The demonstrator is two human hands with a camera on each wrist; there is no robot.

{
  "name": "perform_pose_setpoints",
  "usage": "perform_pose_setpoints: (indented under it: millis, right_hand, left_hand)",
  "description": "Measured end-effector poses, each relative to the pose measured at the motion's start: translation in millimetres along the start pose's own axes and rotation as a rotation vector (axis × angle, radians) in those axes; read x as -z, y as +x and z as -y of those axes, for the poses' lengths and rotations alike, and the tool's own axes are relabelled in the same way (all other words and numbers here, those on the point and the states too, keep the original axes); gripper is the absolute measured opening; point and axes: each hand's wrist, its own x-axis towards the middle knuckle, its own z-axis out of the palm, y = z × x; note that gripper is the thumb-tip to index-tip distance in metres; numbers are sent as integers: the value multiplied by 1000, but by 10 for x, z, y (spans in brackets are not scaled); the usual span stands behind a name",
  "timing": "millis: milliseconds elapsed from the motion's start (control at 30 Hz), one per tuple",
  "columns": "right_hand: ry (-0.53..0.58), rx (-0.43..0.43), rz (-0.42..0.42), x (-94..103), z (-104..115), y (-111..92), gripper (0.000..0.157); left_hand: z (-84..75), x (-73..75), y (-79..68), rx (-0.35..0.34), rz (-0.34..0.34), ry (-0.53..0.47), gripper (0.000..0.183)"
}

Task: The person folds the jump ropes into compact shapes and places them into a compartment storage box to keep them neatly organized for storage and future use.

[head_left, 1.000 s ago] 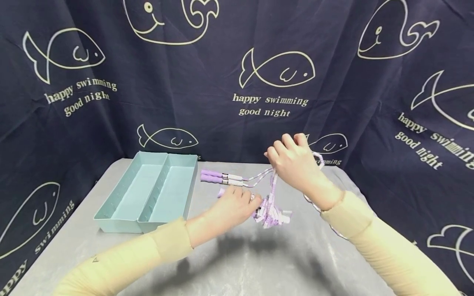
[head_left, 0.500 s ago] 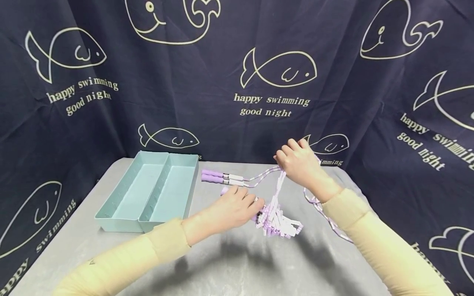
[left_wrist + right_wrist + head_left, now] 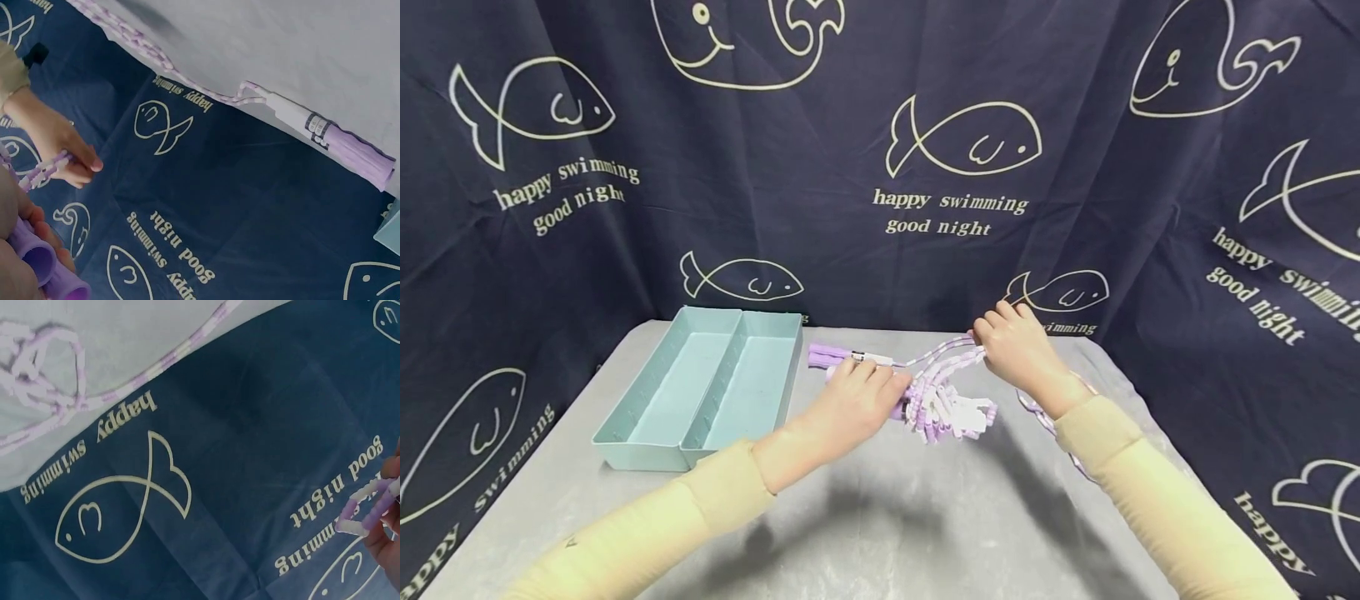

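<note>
My left hand [image 3: 859,402] grips the two purple handles [image 3: 39,262] of a beaded jump rope, their hollow ends showing in the left wrist view. A bunched purple-and-white rope [image 3: 946,408] hangs from the handles on the right. Above and to the right, my right hand [image 3: 1017,343] pinches a strand of this rope; a small loop [image 3: 365,509] sticks out of its fingers in the right wrist view. Behind the left hand lies a second jump rope, with purple and white handles [image 3: 359,156] and a beaded cord [image 3: 47,378] loosely tangled on the table.
A pale teal box [image 3: 640,457] with two long compartments stands on the left of the grey table [image 3: 895,533]. A dark blue curtain [image 3: 820,167] with fish drawings hangs close behind the table and along both sides.
The right hand has moved right and lower, drawing its strand from upright to slanting. The left hand first stayed low, then rose slightly with the handles, and the rope bunch has loosened.
</note>
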Motion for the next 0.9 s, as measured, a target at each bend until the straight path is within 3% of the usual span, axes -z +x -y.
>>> perform_pose_setpoints:
  millis: [167,467,767,900]
  right_hand:
    - [42,-11,82,-6,82,-49,7]
    - [54,50,221,-58,287,-185,20]
    - [130,61,188,-106,433,-285,20]
    - [186,46,149,-99,481,-286,18]
  left_hand:
    - [66,-5,-5,78,6,-57,19]
    - [172,-4,-65,199,81,-126,22]
    - [189,-7,-116,245,141,-148,26]
    - [215,18,-99,318,163,-157,31]
